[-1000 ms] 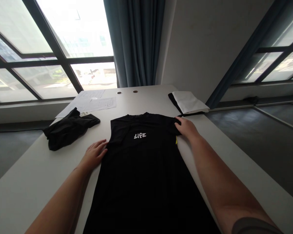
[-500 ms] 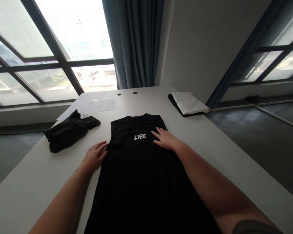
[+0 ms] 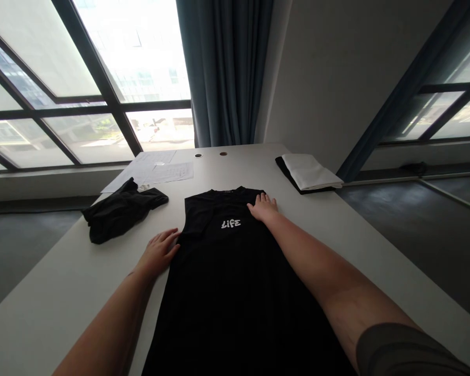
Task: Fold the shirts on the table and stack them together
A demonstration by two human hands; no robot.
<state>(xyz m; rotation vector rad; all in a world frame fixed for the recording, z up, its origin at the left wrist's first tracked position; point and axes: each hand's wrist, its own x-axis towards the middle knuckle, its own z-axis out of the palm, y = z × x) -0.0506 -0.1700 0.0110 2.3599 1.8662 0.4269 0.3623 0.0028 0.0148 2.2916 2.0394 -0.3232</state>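
Note:
A black T-shirt point(image 3: 235, 282) lies spread on the white table point(image 3: 203, 175), its collar toward the far end and its sides folded inward. White lettering on its chest appears upside down from here. My left hand point(image 3: 161, 250) rests beside the shirt's left edge, fingers stretched out with the tips touching the fabric. My right hand point(image 3: 263, 207) lies flat on the shirt's upper right shoulder, fingers extended and holding nothing.
A crumpled black garment point(image 3: 121, 211) lies at the left. Behind it are printed paper sheets point(image 3: 172, 171). Folded white cloth point(image 3: 311, 171) sits on black cloth point(image 3: 288, 175) at the far right. A blue curtain point(image 3: 227, 73) hangs beyond the table.
My right hand has slid up across the chest to the shirt's right shoulder. My left hand stays by the left edge. The whole view has shifted slightly.

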